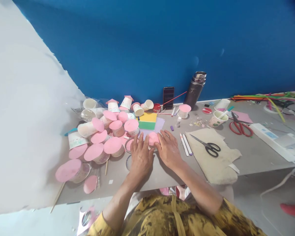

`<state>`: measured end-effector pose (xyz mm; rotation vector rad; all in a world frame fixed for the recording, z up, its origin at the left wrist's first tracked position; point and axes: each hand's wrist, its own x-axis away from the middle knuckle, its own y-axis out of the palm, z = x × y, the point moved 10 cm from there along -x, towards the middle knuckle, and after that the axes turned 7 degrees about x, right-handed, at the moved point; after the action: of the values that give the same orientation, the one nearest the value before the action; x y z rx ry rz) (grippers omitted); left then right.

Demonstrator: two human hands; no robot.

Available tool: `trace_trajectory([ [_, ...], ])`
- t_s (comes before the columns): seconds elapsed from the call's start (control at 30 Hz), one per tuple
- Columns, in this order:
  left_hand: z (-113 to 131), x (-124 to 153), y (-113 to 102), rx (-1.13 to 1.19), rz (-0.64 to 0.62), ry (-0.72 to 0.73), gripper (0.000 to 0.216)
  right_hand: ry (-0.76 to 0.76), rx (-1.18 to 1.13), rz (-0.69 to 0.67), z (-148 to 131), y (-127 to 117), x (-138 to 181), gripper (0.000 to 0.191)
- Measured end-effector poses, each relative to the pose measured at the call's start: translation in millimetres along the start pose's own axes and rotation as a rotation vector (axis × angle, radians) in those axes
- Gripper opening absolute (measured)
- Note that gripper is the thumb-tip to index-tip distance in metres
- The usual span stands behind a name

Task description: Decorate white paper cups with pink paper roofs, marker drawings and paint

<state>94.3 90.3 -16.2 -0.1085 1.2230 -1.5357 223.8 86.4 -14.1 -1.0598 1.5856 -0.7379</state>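
Observation:
A small paper cup with a round pink paper disc (153,138) on top stands between my hands at the table's front middle. My left hand (142,156) lies against its left side, fingers stretched forward and thumb near the front of the cup. From the right, my right hand (170,149) reaches in with fingers extended and slightly apart, its thumb at the disc's edge. Much of the cup's wall is hidden by my hands. Just left of them lies a dark scissor handle or ring (128,162), partly covered.
Several pink-topped cups (113,146) crowd the left. Behind my hands lie yellow and green sheets (147,121). A phone (168,97) and a flask (195,90) stand by the wall. To the right are markers (185,144), black scissors (212,149) on a cloth (204,167), and red scissors (240,127).

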Motion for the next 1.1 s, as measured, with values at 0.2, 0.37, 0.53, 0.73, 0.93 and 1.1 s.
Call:
trace_trajectory([
  [0.2,-16,1,6,0.187,-0.009,-0.032,0.051,-0.023,-0.004,-0.016,-2,2,-1,0.043],
  [0.37,-36,-1,10,0.360,-0.070,-0.168,0.055,-0.034,-0.083,-0.005,4,3,1,0.045],
  [0.53,-43,-12,-4,0.475,-0.059,-0.326,0.082,-0.025,-0.173,0.178,46,-25,24,0.049],
  [0.73,-37,-30,2,0.569,-0.173,-0.372,0.094,-0.031,-0.200,0.294,75,-62,77,0.035],
  [0.93,-30,-39,20,0.605,-0.250,-0.429,0.099,-0.088,-0.257,0.362,67,-63,109,0.032],
  [1.1,-31,-42,12,0.920,-0.174,-0.489,0.097,-0.048,-0.295,0.366,72,-56,111,0.027],
])
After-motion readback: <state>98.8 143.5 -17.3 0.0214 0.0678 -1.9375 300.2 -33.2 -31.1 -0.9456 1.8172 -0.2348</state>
